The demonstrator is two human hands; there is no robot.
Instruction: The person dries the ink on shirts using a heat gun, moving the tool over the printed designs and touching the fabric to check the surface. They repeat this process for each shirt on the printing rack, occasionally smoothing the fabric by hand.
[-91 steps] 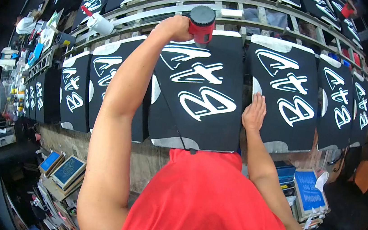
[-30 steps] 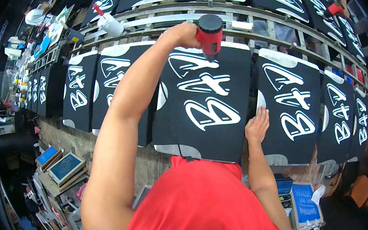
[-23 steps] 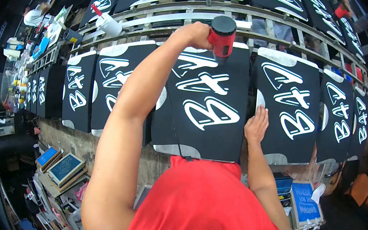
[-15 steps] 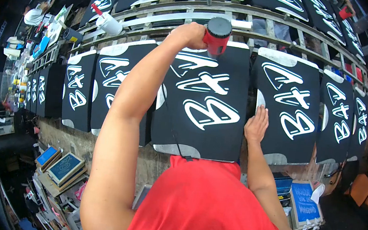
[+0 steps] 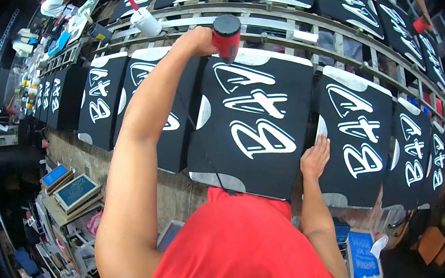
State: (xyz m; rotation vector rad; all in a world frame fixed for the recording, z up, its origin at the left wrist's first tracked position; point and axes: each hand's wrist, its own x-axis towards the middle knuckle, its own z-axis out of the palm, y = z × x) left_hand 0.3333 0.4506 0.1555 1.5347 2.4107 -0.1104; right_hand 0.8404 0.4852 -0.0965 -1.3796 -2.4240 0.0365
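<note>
My left hand is wrapped round a red heat gun with a black round end. The heat gun is held above the upper left corner of a black shirt stretched on a board, with white lettering printed on it. A thin dark cord runs across this shirt towards my body. Fingers stretched out, my right hand rests at the left edge of the neighbouring black shirt, which carries the same lettering. The heat gun's nozzle is mostly hidden beneath its body.
More printed black shirts lie in rows on both sides and behind a wooden rail. A white tub and a dark mug stand on the rail. Framed screens are stacked lower left. Another person's arm holds a red tool upper right.
My left hand has carried the heat gun leftward, from the top middle of the shirt to its upper left corner. My right hand stays by the neighbouring shirt's edge. The view has shifted slightly.
</note>
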